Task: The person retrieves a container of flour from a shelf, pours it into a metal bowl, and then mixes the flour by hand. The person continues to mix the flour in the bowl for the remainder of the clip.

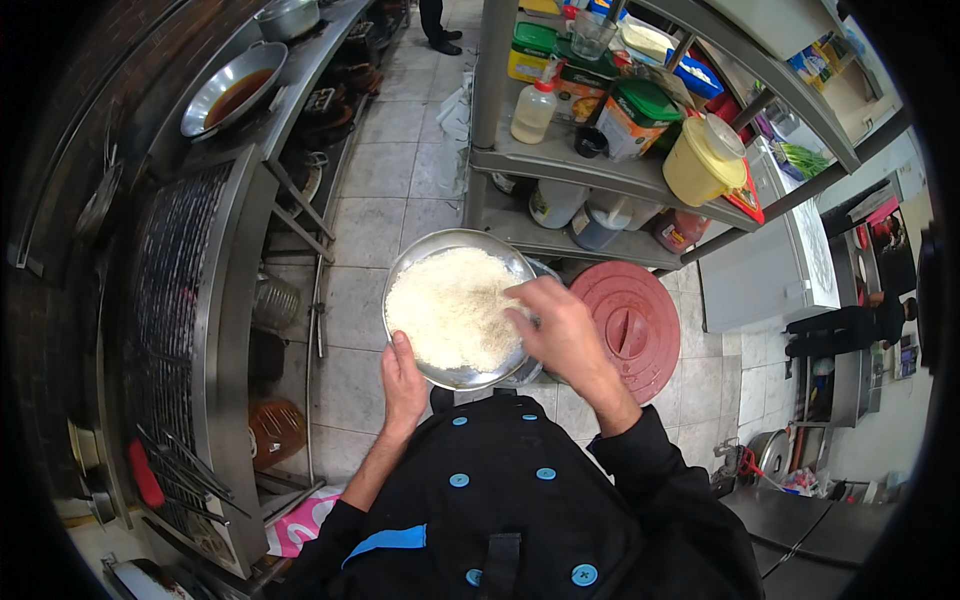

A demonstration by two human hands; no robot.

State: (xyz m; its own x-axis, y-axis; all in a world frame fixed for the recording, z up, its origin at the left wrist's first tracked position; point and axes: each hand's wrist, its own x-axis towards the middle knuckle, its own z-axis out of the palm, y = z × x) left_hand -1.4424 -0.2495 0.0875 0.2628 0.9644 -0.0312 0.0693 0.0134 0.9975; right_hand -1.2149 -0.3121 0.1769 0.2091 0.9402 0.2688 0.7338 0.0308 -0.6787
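Note:
A round metal bowl [459, 381] with a layer of white rice grains [442, 307] is in front of my body. My left hand [403, 382] grips its lower left rim, the thumb over the edge. Above the right side of the rice is my right hand [555, 322], its fingers curled and slightly blurred; whether grains are between them cannot be told. Beyond that hand, lower down, lies a round red plastic lid [626, 330].
A grill [180, 277] with tongs on it stands at left, past it a wok [236, 90] of brown liquid. Ahead right is a grey shelf unit [600, 165] with tubs and bottles. Two people are farther off, one at the top [439, 26], one at the right [847, 326].

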